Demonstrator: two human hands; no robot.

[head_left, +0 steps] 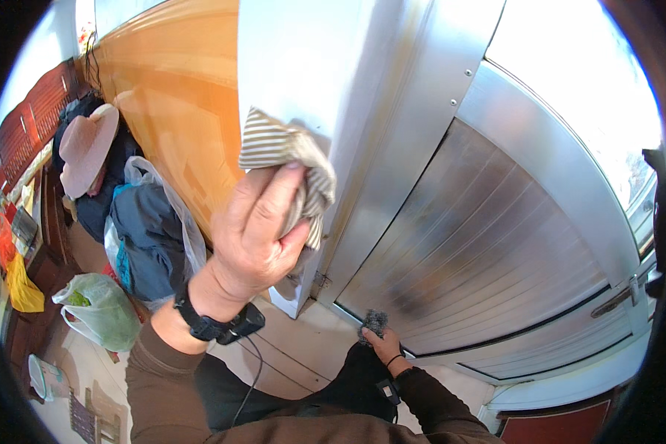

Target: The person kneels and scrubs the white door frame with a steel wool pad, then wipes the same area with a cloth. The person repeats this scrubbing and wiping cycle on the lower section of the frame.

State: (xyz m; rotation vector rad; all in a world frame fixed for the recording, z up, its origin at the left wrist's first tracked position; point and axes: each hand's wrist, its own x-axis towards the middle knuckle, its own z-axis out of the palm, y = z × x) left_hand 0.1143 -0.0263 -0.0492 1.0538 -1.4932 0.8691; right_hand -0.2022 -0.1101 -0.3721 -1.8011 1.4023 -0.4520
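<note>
My left hand (255, 229) is raised in front of me and grips a striped beige-and-white cloth (285, 152), pressing it against the edge of a silver metal door frame (362, 111). A black band with a small black device sits on that wrist. My right hand (383, 344) hangs low by my thigh and holds a small grey fuzzy pad (375, 322). A thin black band circles the right wrist. Both arms wear brown sleeves.
A ribbed metal door panel (481, 251) with a lever handle (614, 300) fills the right. An orange wooden panel (174, 96) stands to the left. Below it lie a pink hat (87, 148), dark clothes in a clear bag (152, 237), and a green plastic bag (100, 311).
</note>
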